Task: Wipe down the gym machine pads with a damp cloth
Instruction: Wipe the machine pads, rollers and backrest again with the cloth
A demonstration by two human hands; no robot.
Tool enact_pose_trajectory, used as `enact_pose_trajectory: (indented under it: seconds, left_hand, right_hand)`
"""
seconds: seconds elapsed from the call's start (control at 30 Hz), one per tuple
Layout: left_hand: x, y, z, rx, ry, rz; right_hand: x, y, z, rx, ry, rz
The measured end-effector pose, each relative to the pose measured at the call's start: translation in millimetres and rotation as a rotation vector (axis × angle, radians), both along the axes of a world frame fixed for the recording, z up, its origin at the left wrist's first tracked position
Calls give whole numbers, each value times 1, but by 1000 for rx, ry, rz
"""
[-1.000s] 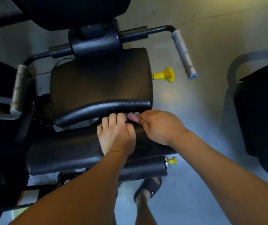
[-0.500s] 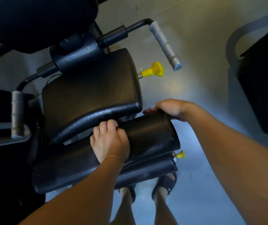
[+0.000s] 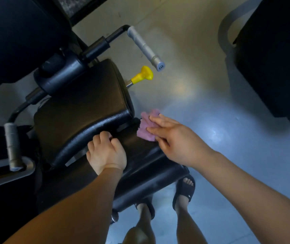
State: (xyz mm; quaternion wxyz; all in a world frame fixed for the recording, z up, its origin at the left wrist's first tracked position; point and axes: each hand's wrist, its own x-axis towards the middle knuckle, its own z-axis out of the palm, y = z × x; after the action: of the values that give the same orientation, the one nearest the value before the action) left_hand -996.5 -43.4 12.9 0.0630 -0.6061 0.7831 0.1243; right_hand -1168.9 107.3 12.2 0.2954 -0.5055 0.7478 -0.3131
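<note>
Centre frame: right hand (image 3: 174,138), fingers flat, presses pink cloth (image 3: 147,127) on roller pad (image 3: 146,175). Lower centre: left hand (image 3: 106,154) grips that pad, fingers curled.

Dim, edge-warped view; bluish glare on the floor (image 3: 212,132), left side seemingly underexposed.

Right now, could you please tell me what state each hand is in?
Left hand: closed, fingers curled over the roller pad, gripping it.
Right hand: open, straight fingers pressing the pink cloth against the pad's end.
</note>
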Motion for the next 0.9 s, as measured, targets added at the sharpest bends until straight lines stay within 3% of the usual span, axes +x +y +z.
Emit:
enact_pose_trajectory:
  seconds: [0.2,0.33,0.4,0.47,0.63,0.73,0.9]
  left_hand:
    - [-1,1,1,5,-10,-6]
    - [-1,0,2,16,-11,-9]
    - [2,-1,1,11,-11,-27]
    - [3,-2,-1,14,-17,-31]
    - [1,-4,2,80,-59,-21]
    - [-5,-7,16,192,-87,3]
    - [-58,18,32,270,41,0]
  right_hand:
    - [45,27,-2,-30,334,92]
    - [101,24,-8,-82,385,287]
    - [100,27,-10,-125,429,246]
    - [83,29,-14,-145,432,57]
    - [64,20,-15,-112,95,-429]
    - [65,25,2,-46,-233,-663]
    - [56,38,9,-20,-481,-729]
